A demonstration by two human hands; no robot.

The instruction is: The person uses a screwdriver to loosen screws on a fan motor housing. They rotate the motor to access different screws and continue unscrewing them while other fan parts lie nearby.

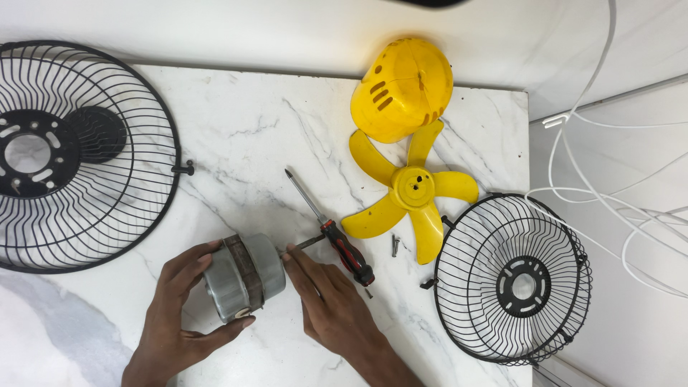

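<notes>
Head view — fan motor [244, 278], grey with a dark band, lies on the marble table [244, 129] near its front edge. Left hand [179, 315] cups the casing, fingers curled round it. Right hand [326, 301], fingers extended, presses the shaft end. Red-and-black screwdriver [331, 229] lies just beside — untouched. Step judged: handling the bare motor; a firm grip is called for.

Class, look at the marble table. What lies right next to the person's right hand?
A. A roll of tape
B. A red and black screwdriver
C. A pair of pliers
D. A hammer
B: the screwdriver lies tip away on the table, its handle beside the right hand.
</notes>
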